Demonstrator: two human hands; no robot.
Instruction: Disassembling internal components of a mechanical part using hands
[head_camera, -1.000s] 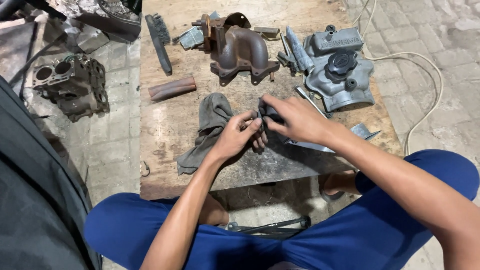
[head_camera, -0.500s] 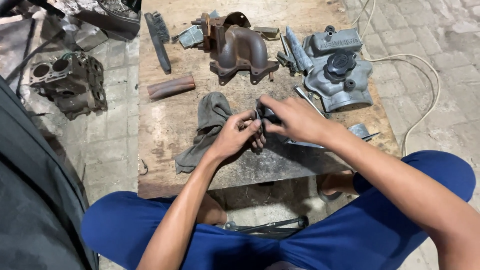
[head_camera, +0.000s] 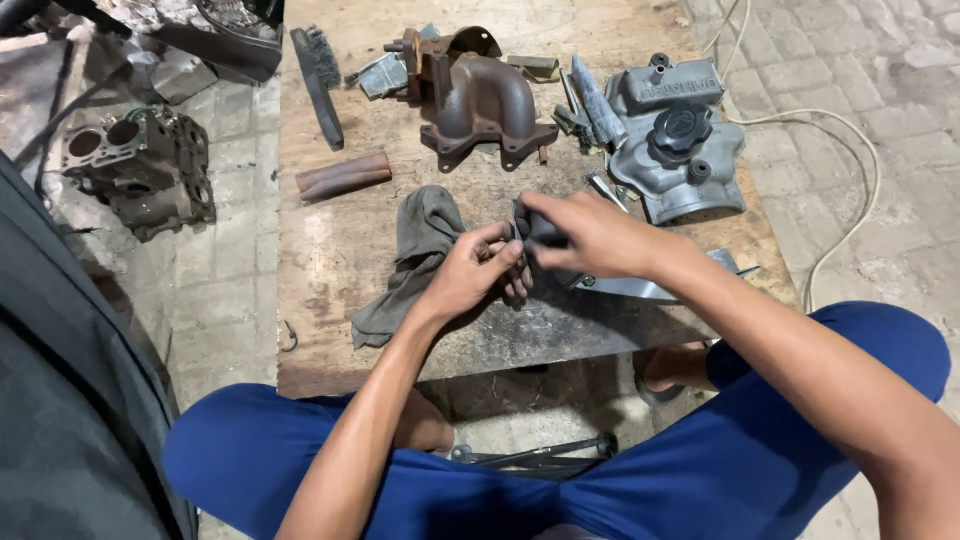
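My left hand (head_camera: 472, 272) and my right hand (head_camera: 585, 237) meet over the middle of a low wooden board (head_camera: 340, 250). Between them they grip a small dark metal part (head_camera: 527, 232), mostly hidden by the fingers. The left hand's fingertips pinch it from the left; the right hand wraps over it from the right. A grey rag (head_camera: 412, 258) lies crumpled just left of the hands, partly under my left wrist. A flat shiny metal piece (head_camera: 640, 288) lies under my right forearm.
A rusty exhaust manifold (head_camera: 480, 100), a grey valve cover with a black cap (head_camera: 680, 140), a rusty short pipe (head_camera: 343, 176) and a dark brush (head_camera: 318, 80) lie on the board. An engine block (head_camera: 140, 170) sits on the paved floor at left. A white cable (head_camera: 850, 190) runs at right.
Both hands stay together on the small part; the fingers shift slightly as they work it. Nothing else moved.
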